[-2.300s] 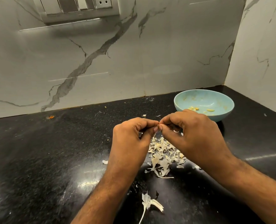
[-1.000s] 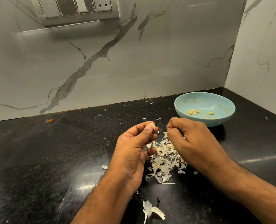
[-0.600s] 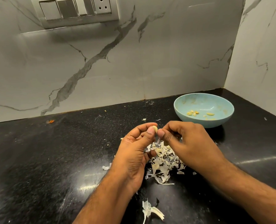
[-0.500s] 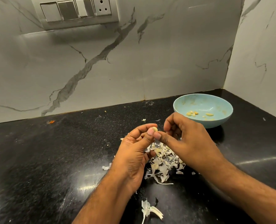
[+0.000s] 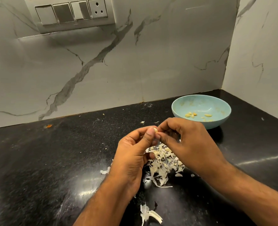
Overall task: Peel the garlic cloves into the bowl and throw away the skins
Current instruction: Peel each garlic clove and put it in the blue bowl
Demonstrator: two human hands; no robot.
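At the bottom centre of the frame a torn strip of garlic skin [image 5: 149, 215] lies alone on the black granite counter [image 5: 37, 168]. Just above it, in the lower middle, sits the main heap of peeled skins [image 5: 162, 165], partly hidden under both wrists.

Over that heap the two hands meet. The left hand [image 5: 133, 154] pinches a small pale garlic clove [image 5: 155, 130] between thumb and forefinger, its other fingers curled under. The right hand [image 5: 185, 141] has thumb and forefinger closed against the clove's tip, seemingly nipping at a last shred of skin; whether any skin clings there is too small to tell.

The step in hand looks like finishing the peel of this one clove. The next move calls for freeing the clove cleanly, then carrying it up and right to drop it in the bowl, letting any scrap fall on the heap.

Right of centre, just beyond the right hand, stands the light blue bowl [image 5: 180, 111], holding a few peeled cloves [image 5: 191, 114]. The skins are not yet thrown away. At the upper left, a switch plate with a socket [image 5: 70, 14] is set in the marble wall [image 5: 118, 70].
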